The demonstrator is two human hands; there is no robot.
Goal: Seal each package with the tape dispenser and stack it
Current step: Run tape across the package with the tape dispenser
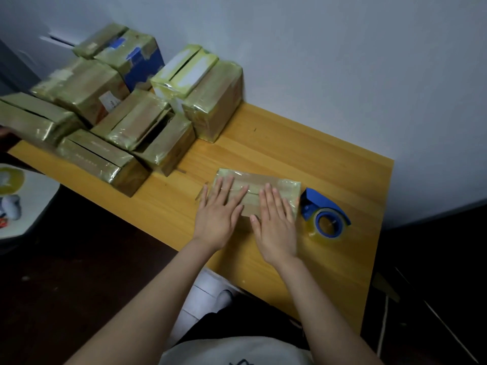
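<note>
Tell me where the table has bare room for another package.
Bare wood lies between the near package and the stacked packages, also behind the tape dispenser toward the wall. The left end of the table is crowded.

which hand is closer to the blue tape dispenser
Right. The right hand lies flat on the package beside the tape dispenser; the left hand lies flat on its left half, farther off.
</note>
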